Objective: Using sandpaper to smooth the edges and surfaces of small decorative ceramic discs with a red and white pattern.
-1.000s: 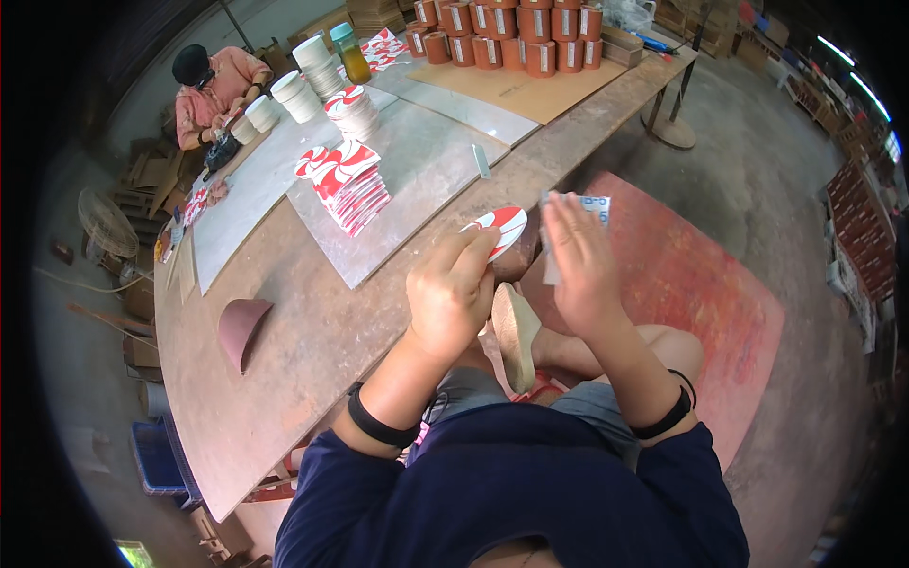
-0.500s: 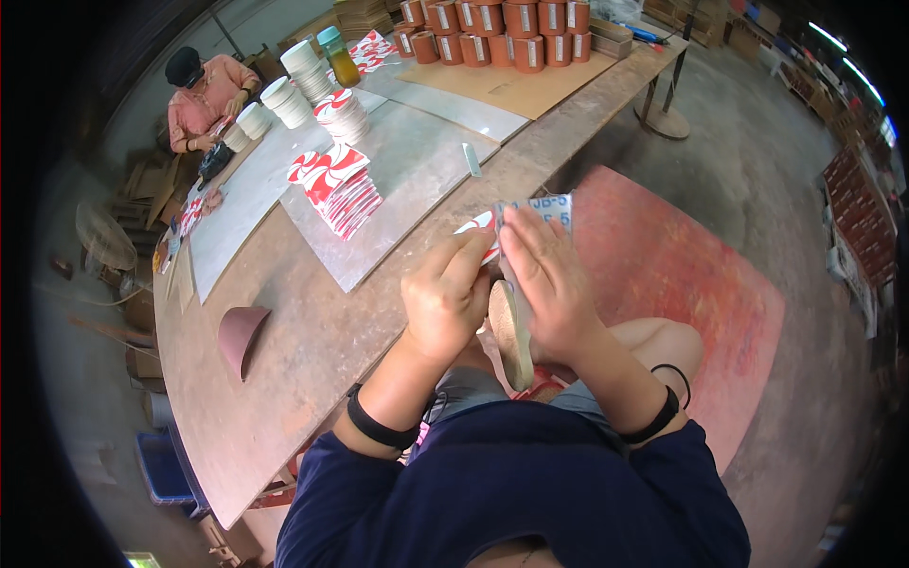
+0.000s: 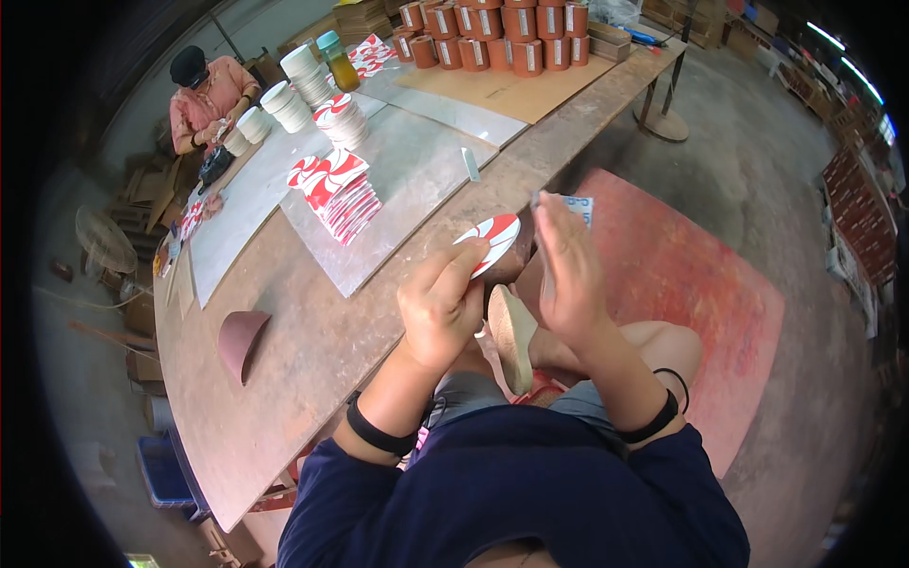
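Observation:
My left hand (image 3: 439,308) pinches a thin round coaster (image 3: 494,239) with a red-and-white swirl, tilted up over the table's near edge. Just right of it, my right hand (image 3: 571,284) is edge-on, fingers straight and pressed together. A sheet of sandpaper (image 3: 580,206) with blue print on its backing lies along that palm, its corner sticking out past the fingers. The coaster and the sheet are apart. How the right thumb grips the sheet is hidden.
On the table (image 3: 312,322) stand a stack of swirl-patterned pieces (image 3: 346,208), white round stacks (image 3: 305,74), a bottle (image 3: 339,64) and brown cylinders (image 3: 525,43). A curled brown sheet (image 3: 243,343) lies at left. Another person (image 3: 210,99) works at the far left.
My two hands have drawn apart, the right one moving right with the sandpaper and turning edge-on. More of the coaster's swirl face now shows. The other person's hands have shifted slightly.

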Action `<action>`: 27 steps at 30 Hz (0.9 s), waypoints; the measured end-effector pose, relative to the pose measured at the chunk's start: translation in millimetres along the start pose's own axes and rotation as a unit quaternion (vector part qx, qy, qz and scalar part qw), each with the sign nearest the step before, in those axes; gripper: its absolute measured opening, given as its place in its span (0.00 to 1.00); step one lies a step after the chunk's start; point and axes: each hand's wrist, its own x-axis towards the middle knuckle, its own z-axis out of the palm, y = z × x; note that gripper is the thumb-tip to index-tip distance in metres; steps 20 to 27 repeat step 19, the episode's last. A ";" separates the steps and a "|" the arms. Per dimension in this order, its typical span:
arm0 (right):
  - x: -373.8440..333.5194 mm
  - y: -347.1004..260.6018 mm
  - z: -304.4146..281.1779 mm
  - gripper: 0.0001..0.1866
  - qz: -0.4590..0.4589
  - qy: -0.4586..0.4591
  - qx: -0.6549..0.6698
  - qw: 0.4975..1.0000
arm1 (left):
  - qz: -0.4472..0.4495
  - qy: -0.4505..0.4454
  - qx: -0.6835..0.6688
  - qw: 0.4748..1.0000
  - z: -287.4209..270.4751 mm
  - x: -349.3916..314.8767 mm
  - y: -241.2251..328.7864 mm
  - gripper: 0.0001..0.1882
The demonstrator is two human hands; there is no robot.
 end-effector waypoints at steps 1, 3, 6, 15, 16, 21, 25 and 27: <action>1.7 -10.0 -0.7 0.26 0.000 -0.002 0.004 1.000 | -0.003 0.000 0.003 1.000 -2.1 -1.4 -0.3 0.16; 5.8 -26.7 -6.0 0.26 -0.075 -0.048 0.005 0.996 | 0.003 -0.011 0.002 1.000 -2.7 1.3 1.2 0.19; -3.7 7.5 6.5 0.25 0.034 -0.055 -0.063 0.996 | 0.007 -0.001 0.012 1.000 -2.9 -1.0 -2.4 0.19; -2.4 5.1 4.9 0.27 0.015 -0.087 -0.103 0.991 | -0.049 -0.013 -0.039 0.998 -3.4 -2.3 -2.9 0.19; -2.9 8.4 2.8 0.27 0.014 -0.087 -0.102 0.991 | -0.049 -0.012 -0.037 0.998 -3.2 -3.0 -3.0 0.19; -4.9 10.7 -0.2 0.31 0.050 -0.021 -0.044 0.998 | -0.013 -0.010 -0.034 0.999 -3.3 -4.3 -4.2 0.20; -4.9 10.7 -0.2 0.31 0.050 -0.021 -0.044 0.998 | -0.013 -0.010 -0.034 0.999 -3.3 -4.3 -4.2 0.20; -4.9 10.7 -0.2 0.31 0.050 -0.021 -0.044 0.998 | -0.013 -0.010 -0.034 0.999 -3.3 -4.3 -4.2 0.20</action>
